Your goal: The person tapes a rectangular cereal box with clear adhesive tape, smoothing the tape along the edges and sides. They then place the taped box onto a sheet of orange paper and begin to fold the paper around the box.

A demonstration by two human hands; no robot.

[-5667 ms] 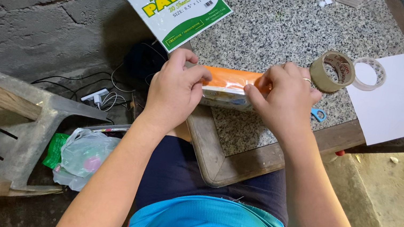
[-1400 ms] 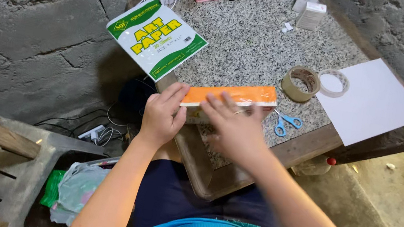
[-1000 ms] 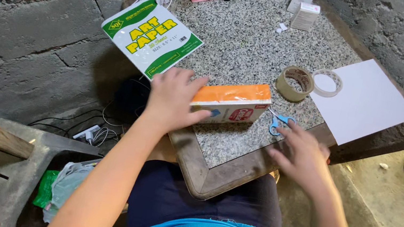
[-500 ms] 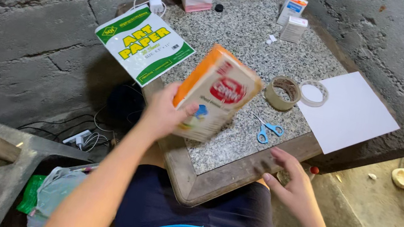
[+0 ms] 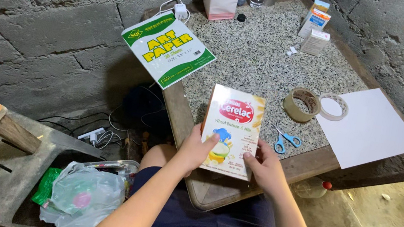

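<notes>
Head view, entry: cereal box point(image 5: 230, 131), orange and white, upright at the near desk point(image 5: 254, 57) edge, front face up to the camera. Left hand point(image 5: 195, 150) and right hand point(image 5: 264, 168): each grip clamped on a lower corner. Box unwrapped, seemingly uncut. Beyond the right grip: blue scissors point(image 5: 284, 138), two tape rolls point(image 5: 301, 104), white sheet point(image 5: 370, 126), all untouched. Beyond the left grip: art-paper pack point(image 5: 168, 49), seemingly unopened.
</notes>
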